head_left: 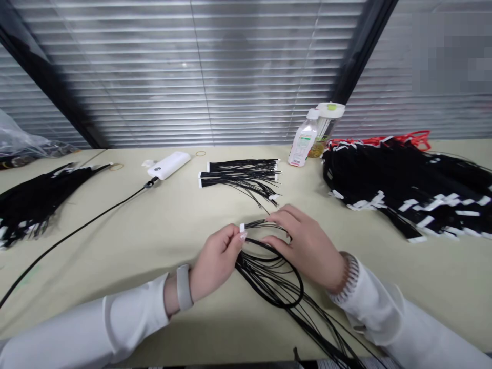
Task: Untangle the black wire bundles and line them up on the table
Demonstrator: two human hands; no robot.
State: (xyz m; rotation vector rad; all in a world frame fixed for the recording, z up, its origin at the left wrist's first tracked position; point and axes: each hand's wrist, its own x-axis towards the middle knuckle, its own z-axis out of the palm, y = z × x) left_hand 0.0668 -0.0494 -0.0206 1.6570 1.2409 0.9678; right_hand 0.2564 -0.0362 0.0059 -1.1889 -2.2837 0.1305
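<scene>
My left hand (217,259) pinches the white connector end (242,227) of a bundle of thin black wires (274,279) that loops on the table in front of me. My right hand (303,243) rests on the same loop, fingers curled over the strands near the connector. The wires trail off toward the lower right edge. Both sleeves are white; a grey band sits on my left wrist.
A sorted stack of black wire bundles (242,174) lies further back. A big heap of black wires with white tags (415,187) fills the right. Another heap (34,202) lies left. A white power bank (169,165) with cable, a bottle (303,141) and a jar stand behind.
</scene>
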